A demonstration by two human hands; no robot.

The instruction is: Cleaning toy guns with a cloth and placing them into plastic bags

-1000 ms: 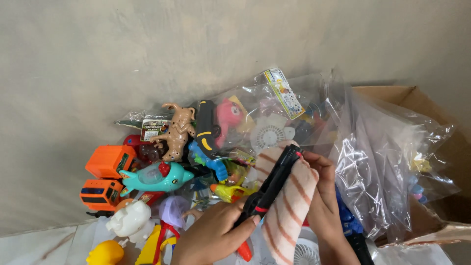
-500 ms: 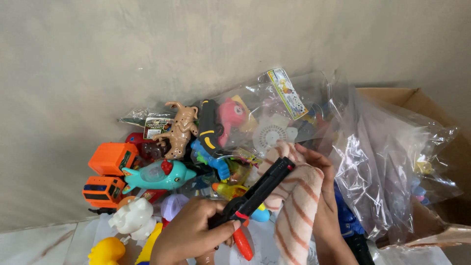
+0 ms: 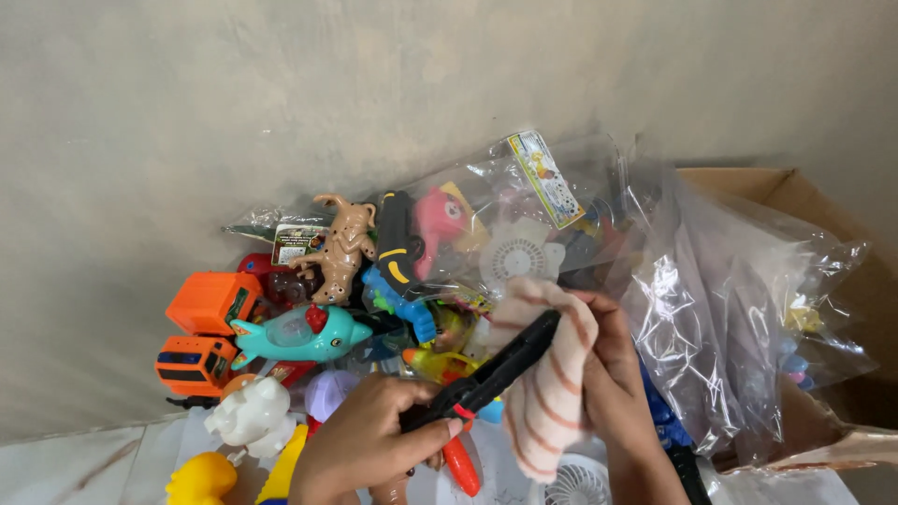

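Since a moment ago we have drawn the black toy gun (image 3: 500, 367) lower and leftward. Our left hand (image 3: 369, 444) has its fingers (image 3: 432, 432) curled tight around the grip; our right hand (image 3: 608, 374) presses a striped cloth (image 3: 552, 393) against its barrel, above the toy pile.

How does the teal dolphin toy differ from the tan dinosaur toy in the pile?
The teal dolphin toy lies lengthwise, smooth-bodied, with a red fin; the tan dinosaur toy sprawls with legs spread and looks bumpy. The dolphin lies nearer the left hand; the dinosaur lies farther back. Both lie loose, outside the bags.
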